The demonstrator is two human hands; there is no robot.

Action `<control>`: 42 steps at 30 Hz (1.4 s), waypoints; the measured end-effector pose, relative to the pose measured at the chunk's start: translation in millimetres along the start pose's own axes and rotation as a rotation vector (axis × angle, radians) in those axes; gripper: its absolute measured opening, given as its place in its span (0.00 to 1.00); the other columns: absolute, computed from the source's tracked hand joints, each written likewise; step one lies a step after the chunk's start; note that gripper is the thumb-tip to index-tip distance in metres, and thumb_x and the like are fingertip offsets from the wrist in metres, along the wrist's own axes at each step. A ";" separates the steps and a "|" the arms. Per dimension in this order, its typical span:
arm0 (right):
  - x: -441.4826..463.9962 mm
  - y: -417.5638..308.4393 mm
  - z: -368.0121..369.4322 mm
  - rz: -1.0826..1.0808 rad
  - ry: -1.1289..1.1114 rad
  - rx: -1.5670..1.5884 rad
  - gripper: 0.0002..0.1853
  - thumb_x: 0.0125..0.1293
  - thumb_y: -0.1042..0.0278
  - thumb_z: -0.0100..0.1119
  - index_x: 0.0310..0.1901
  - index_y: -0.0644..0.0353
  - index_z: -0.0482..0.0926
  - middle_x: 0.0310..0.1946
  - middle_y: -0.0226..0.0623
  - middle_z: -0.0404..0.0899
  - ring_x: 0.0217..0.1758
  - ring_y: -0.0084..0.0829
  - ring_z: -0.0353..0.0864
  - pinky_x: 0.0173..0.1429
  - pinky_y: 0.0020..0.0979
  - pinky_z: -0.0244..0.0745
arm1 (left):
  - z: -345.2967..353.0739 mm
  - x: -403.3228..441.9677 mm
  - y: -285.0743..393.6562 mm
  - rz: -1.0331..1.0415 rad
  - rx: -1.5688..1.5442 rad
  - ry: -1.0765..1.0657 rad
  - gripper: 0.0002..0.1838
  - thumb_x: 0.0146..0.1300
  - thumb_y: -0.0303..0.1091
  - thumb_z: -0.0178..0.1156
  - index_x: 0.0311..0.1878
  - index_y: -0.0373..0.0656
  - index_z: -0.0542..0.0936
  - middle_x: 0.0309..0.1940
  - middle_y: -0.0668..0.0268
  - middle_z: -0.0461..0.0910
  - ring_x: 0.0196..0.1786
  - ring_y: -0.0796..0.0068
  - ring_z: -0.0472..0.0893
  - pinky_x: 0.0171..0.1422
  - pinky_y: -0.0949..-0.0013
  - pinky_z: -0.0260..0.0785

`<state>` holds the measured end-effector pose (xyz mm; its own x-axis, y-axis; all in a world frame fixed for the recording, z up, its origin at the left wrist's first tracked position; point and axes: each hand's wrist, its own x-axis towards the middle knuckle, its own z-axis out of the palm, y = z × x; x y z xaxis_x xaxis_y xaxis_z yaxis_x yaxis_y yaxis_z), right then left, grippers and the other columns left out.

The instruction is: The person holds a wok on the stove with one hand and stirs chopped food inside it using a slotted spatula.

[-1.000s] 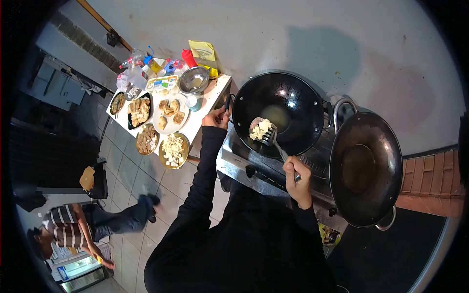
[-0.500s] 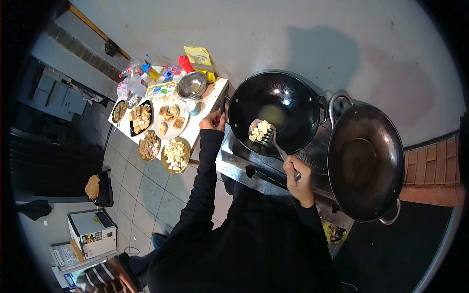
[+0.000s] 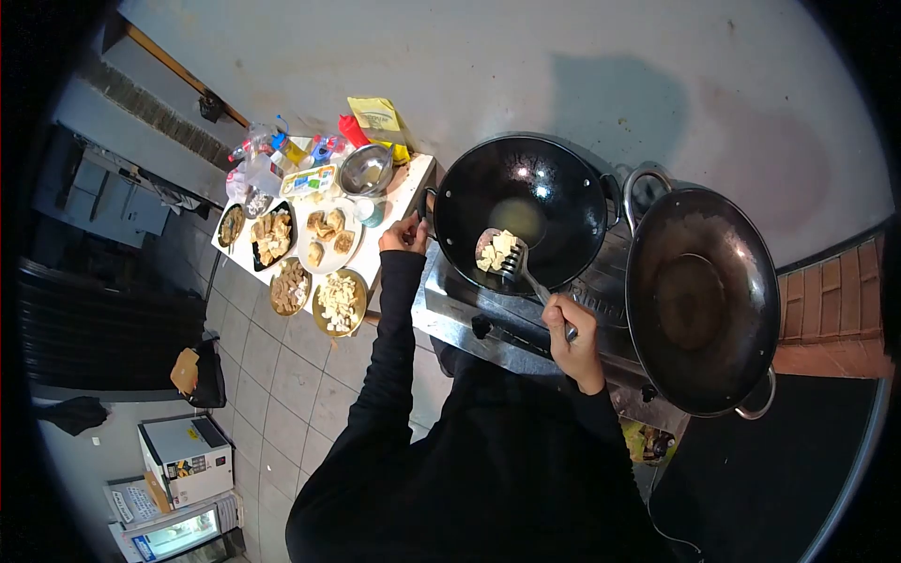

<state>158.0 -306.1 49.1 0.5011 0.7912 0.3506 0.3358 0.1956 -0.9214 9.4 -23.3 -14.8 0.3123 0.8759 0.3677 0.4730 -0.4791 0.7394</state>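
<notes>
A black wok (image 3: 563,225) with a little pale liquid at its bottom stands on the metal stove (image 3: 488,324). My left hand (image 3: 404,234) is closed on the wok's left handle (image 3: 425,205). With my right hand (image 3: 574,342) I grip a slotted spatula (image 3: 531,280), whose head is inside the wok, touching pale food chunks (image 3: 496,251). Those chunks lie together with something pinkish on the wok's near left side. To the right, a second, larger wok (image 3: 699,305) with a brownish inner surface sits beside the first.
At the left, a white table (image 3: 399,192) bears a plate of browned pieces (image 3: 330,257), a bowl of pale chunks (image 3: 340,303), a bowl of brown pieces (image 3: 290,286), a black tray (image 3: 271,238), a metal bowl (image 3: 366,171) and bottles. A brick ledge (image 3: 831,314) is at the right.
The person in the striped shirt has gone out of view at the lower left. The camera view has shifted slightly. My hands keep their places on the handle and the spatula.
</notes>
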 end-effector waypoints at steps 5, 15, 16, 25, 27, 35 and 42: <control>-0.9 6.0 1.8 0.056 0.077 0.107 0.13 0.72 0.72 0.51 0.29 0.68 0.69 0.22 0.33 0.67 0.27 0.24 0.66 0.32 0.28 0.62 | -4.7 1.3 4.5 -0.040 0.024 -0.039 0.16 0.58 0.35 0.69 0.47 0.37 0.85 0.19 0.65 0.79 0.21 0.81 0.74 0.30 0.74 0.69; 26.4 12.7 10.2 0.161 0.272 0.403 0.19 0.78 0.67 0.43 0.25 0.63 0.66 0.20 0.29 0.66 0.23 0.18 0.63 0.29 0.24 0.60 | -13.5 -1.8 12.0 -0.013 -0.031 -0.037 0.18 0.60 0.38 0.68 0.51 0.39 0.84 0.19 0.69 0.75 0.21 0.82 0.71 0.28 0.74 0.66; 27.9 13.5 11.0 0.166 0.278 0.432 0.19 0.78 0.66 0.43 0.25 0.63 0.66 0.20 0.29 0.66 0.23 0.18 0.63 0.28 0.24 0.61 | -15.3 -2.9 10.7 -0.021 -0.042 -0.030 0.19 0.60 0.38 0.68 0.52 0.40 0.83 0.19 0.69 0.75 0.21 0.82 0.71 0.28 0.75 0.66; 53.7 -5.4 21.2 0.202 0.293 0.506 0.20 0.79 0.62 0.43 0.26 0.61 0.65 0.22 0.29 0.63 0.25 0.18 0.60 0.28 0.24 0.60 | -65.5 -33.4 -2.6 -0.100 -0.103 0.024 0.16 0.60 0.36 0.67 0.51 0.44 0.84 0.23 0.69 0.75 0.21 0.83 0.71 0.28 0.76 0.66; 68.0 -24.0 31.7 0.187 0.306 0.520 0.19 0.79 0.62 0.44 0.27 0.60 0.64 0.22 0.29 0.62 0.25 0.18 0.59 0.30 0.24 0.58 | -86.8 -47.1 -19.6 -0.167 -0.111 0.006 0.16 0.61 0.35 0.67 0.52 0.44 0.84 0.24 0.70 0.75 0.22 0.84 0.71 0.28 0.77 0.66; 92.7 -57.2 104.1 0.140 0.240 0.520 0.20 0.79 0.61 0.44 0.25 0.58 0.62 0.21 0.29 0.62 0.26 0.19 0.59 0.29 0.25 0.55 | -161.3 -60.6 -107.6 -0.314 -0.162 0.009 0.14 0.62 0.36 0.67 0.51 0.45 0.85 0.24 0.71 0.76 0.24 0.84 0.76 0.30 0.77 0.69; 86.7 -25.4 231.7 0.247 0.031 0.371 0.21 0.78 0.62 0.43 0.25 0.62 0.66 0.20 0.31 0.67 0.23 0.20 0.65 0.28 0.25 0.60 | -241.2 -49.9 -174.2 -0.396 -0.167 0.136 0.15 0.63 0.36 0.66 0.52 0.45 0.84 0.23 0.74 0.75 0.22 0.87 0.73 0.28 0.78 0.66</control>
<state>8.0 -108.1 64.1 0.5560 0.8235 0.1124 -0.1026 0.2022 -0.9740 -287.4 30.2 -25.8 0.0172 0.9948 0.1003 0.3910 -0.0991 0.9150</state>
